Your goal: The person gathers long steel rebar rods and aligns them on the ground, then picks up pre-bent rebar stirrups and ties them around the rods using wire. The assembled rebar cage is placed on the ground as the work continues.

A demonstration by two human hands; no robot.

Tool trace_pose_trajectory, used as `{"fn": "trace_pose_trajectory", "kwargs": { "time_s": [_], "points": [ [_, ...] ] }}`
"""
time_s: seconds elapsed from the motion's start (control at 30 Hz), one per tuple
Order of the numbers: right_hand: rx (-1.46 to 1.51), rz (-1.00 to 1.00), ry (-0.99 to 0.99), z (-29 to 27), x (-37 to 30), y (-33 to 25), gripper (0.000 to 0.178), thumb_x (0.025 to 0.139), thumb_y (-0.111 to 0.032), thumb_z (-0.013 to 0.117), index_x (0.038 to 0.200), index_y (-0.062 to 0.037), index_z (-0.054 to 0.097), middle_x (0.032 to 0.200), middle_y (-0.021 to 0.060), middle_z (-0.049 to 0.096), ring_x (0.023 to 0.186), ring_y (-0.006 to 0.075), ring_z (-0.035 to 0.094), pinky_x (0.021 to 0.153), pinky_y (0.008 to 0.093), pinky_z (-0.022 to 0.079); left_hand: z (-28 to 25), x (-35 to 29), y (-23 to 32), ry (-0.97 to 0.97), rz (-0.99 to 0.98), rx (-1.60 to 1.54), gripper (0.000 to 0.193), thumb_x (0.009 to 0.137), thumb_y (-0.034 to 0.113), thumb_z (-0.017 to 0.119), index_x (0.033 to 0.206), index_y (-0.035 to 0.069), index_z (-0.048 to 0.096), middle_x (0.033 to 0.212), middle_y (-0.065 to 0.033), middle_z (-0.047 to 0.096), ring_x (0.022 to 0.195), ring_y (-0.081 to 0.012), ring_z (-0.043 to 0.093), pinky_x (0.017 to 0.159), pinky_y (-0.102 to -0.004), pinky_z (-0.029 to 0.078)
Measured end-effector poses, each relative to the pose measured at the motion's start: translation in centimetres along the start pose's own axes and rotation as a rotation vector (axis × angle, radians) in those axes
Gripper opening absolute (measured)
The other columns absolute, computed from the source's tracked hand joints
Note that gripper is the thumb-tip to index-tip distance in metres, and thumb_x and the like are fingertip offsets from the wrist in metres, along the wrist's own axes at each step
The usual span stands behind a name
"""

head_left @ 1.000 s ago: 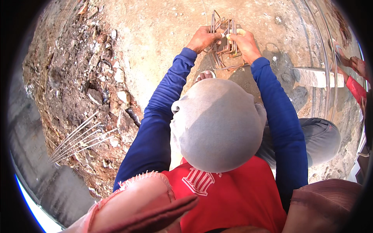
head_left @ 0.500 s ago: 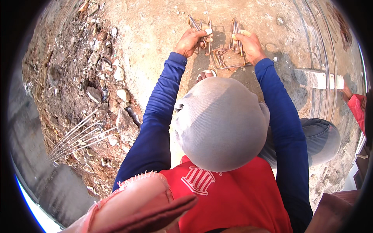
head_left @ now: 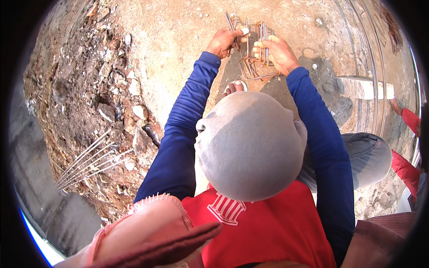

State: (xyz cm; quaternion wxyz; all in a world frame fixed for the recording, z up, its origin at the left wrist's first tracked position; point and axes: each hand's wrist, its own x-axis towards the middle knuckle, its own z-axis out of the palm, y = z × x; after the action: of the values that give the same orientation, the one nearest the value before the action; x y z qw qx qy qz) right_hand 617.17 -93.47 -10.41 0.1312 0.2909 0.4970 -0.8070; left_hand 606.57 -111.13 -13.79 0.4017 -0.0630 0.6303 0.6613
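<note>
Bent steel stirrups (head_left: 251, 67) are bunched on the dirt ground (head_left: 178, 49), with more bars (head_left: 263, 31) clamped in the fingers of the left hand (head_left: 221, 42) and right hand (head_left: 279, 51). Nearby, a sandalled foot (head_left: 233, 87) is planted; a red shirt (head_left: 277, 228) is printed with a white columned emblem (head_left: 227, 210).

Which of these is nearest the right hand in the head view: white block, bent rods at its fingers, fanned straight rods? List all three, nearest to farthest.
1. Bent rods: in the grasp of the right hand.
2. White block: to the hand's right, lower in the picture.
3. Fanned straight rods: well over on the left side.
</note>
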Motion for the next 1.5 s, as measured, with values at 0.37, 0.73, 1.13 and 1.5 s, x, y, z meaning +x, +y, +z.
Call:
{"fn": "trace_pose_trajectory", "kwargs": {
  "time_s": [0.37,0.73,1.13,1.5],
  "points": [
    [-0.03,0.036,0.079,-0.1,0.4,-0.7,0.016,0.095,-0.01,0.053,0.104,0.0038,0.056,0.099,0.0146,0.066,0.083,0.0202,0.067,0.067,0.0282,0.058,-0.5,-0.6,0.6,0.034,0.024,-0.141,0.026,0.095,0.014,0.058,0.113,-0.005,0.061,0.101,-0.0106,0.068,0.084,-0.0138,0.063,0.068,-0.0288,0.05],
    [-0.406,-0.106,0.105,2.2,0.3,-0.5,0.027,0.083,-0.007,0.071,0.104,0.0023,0.058,0.084,0.0078,0.065,0.069,0.0145,0.061,0.059,0.0281,0.05,1.5,-2.1,1.7,-0.04,0.051,-0.186,0.022,0.092,0.015,0.062,0.105,-0.001,0.066,0.081,-0.0035,0.066,0.066,-0.0101,0.058,0.058,-0.0245,0.046],
    [-0.817,-0.235,-0.032,-0.1,1.9,-1.9,0.025,0.075,-0.014,0.072,0.096,-0.0009,0.067,0.077,0.0092,0.066,0.07,0.0172,0.063,0.065,0.0339,0.05,-1.4,-1.6,1.4,0.026,0.184,0.265,0.029,0.088,0.014,0.066,0.116,0.006,0.068,0.081,0.0021,0.061,0.062,-0.0069,0.054,0.055,-0.0224,0.042],
    [-0.991,-0.108,0.272,-2.7,2.4,-4.0,0.032,0.083,-0.015,0.07,0.104,0.0075,0.062,0.087,0.0156,0.067,0.074,0.021,0.064,0.067,0.0332,0.053,-4.1,-1.7,1.2,-0.233,-0.016,0.406,0.022,0.089,0.024,0.072,0.09,0.002,0.068,0.071,0.0028,0.057,0.062,-0.0068,0.049,0.056,-0.0227,0.038]
  ]
}}
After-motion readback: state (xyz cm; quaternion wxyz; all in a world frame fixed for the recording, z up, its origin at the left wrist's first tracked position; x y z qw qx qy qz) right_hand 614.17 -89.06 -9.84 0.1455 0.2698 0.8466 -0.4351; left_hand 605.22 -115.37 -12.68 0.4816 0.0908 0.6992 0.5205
